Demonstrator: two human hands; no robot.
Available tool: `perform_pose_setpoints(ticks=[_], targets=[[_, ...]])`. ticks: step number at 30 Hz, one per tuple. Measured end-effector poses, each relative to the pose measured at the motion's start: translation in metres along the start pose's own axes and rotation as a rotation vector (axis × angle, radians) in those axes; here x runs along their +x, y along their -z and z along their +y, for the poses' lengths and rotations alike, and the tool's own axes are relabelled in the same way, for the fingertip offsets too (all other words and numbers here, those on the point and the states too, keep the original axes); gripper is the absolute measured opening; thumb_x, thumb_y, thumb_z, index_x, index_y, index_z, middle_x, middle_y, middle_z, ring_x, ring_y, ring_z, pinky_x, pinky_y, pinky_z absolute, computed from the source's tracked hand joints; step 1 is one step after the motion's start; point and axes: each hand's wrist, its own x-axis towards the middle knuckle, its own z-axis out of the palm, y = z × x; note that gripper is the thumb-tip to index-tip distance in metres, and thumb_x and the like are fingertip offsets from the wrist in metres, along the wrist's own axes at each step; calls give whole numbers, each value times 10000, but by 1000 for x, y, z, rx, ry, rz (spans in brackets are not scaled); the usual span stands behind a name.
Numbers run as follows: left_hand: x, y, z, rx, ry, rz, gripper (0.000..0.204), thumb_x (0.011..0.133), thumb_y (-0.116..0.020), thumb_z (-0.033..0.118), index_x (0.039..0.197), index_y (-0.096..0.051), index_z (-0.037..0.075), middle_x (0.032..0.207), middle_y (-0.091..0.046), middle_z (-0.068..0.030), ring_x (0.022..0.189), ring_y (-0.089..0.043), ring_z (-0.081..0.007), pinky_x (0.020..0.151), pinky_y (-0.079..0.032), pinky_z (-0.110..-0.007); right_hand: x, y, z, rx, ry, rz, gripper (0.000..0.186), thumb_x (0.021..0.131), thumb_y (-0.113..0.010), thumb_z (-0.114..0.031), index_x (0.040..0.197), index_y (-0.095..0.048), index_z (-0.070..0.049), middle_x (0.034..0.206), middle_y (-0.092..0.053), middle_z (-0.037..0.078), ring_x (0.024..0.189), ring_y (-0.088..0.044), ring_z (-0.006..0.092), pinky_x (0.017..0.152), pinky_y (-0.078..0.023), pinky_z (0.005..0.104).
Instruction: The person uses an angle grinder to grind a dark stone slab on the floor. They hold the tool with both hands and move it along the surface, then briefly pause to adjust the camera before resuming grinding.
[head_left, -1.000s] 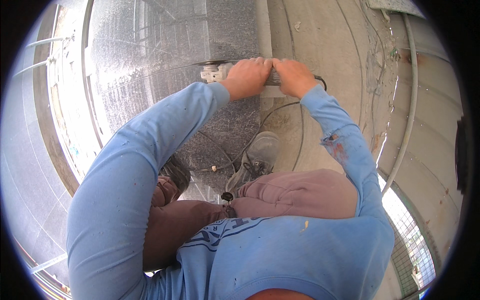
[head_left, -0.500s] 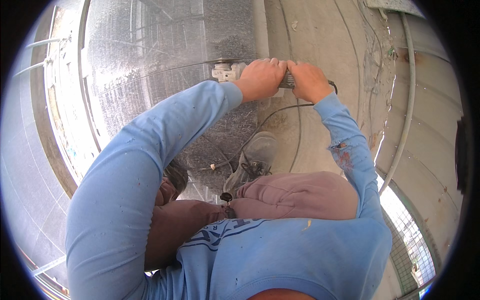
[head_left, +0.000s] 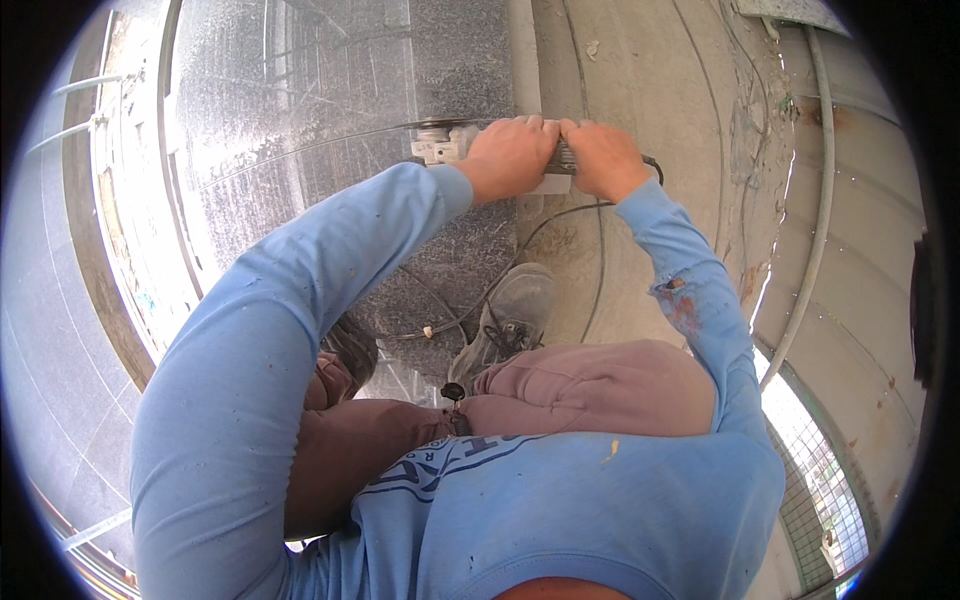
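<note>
Both my hands are closed on an angle grinder (head_left: 437, 148) lying sideways over a dark, dusty stone slab (head_left: 345, 85). My left hand (head_left: 508, 158) wraps the body just behind the pale gear head. Close beside it, my right hand (head_left: 606, 160) grips the rear end, where a black cord comes out. Edge-on, the thin disc (head_left: 432, 123) sits at the far side of the head, by a straight line (head_left: 300, 157) that runs left across the slab. Whether the disc touches the stone, I cannot tell.
The cord (head_left: 560, 213) curves back past my shoe (head_left: 520, 300) on the slab's near part. Dusty concrete floor (head_left: 650, 80) with thin cables lies right of the slab. A metal pipe (head_left: 822, 150) runs along panels at far right; a bright gap (head_left: 125, 200) borders the slab's left.
The grinder and both my hands have shifted slightly left along the line on the slab. My grip looks the same, and my feet have stayed in place.
</note>
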Motion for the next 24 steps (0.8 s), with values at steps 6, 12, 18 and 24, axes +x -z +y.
perform_pose_setpoints(ticks=[6,12,18,24], targets=[[-10,0,-12,7,13,1,558,768,-832,192,1211,-539,22,1137,-646,-156,1128,-640,-349,937,-534,-456,11,-8,-7,27,28,8,323,797,-685,-6,1093,-572,-65,970,-708,181,918,-707,402,760,-569,500],[-16,-4,-26,25,26,-8,578,769,-843,214,1220,-533,27,1144,-641,-152,1131,-639,-348,934,-534,-459,22,-9,-19,35,12,-39,412,748,-717,-11,1125,-560,-65,997,-692,186,961,-686,409,784,-552,514],[-16,-2,-22,17,25,18,522,770,-825,181,1181,-541,28,1119,-650,-166,1073,-664,-359,893,-551,-461,19,-7,-18,29,21,-42,385,776,-720,-4,1130,-576,-54,1006,-704,189,969,-701,397,792,-572,490],[-3,1,-3,-24,-40,59,445,776,-770,123,1147,-548,18,1089,-660,-169,1043,-674,-363,878,-555,-464,5,-1,3,44,-5,-56,451,726,-733,-13,1138,-552,-48,996,-677,206,961,-668,425,808,-543,516]])
